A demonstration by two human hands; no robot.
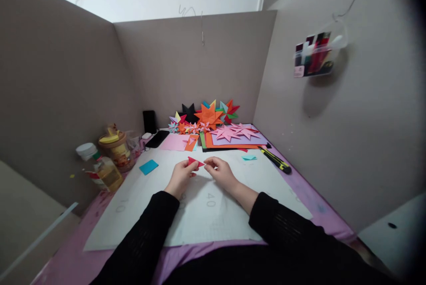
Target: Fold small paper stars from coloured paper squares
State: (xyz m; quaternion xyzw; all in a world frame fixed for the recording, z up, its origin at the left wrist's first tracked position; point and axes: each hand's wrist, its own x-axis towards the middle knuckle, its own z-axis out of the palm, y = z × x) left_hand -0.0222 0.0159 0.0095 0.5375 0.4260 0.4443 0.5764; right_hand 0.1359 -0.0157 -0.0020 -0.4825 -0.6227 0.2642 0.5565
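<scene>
Just below the centre of the frame, a folded red paper (pixel 195 162) is held over the white sheet (pixel 219 227), pinched between the thumb and bent fingers of the left hand (pixel 179 176). Its sharp tip, pointed right, is met by the right hand (pixel 221 172), thumb and fingers drawn nearly together there; whether the tip is gripped cannot be told. A blue paper piece (pixel 148 167) is seen centre left, a folded turquoise piece (pixel 249 158) centre right. Behind, paper stars (pixel 208 116) are massed mid-frame, and a yellow-and-black cutter (pixel 276 161) is laid farther right.
</scene>
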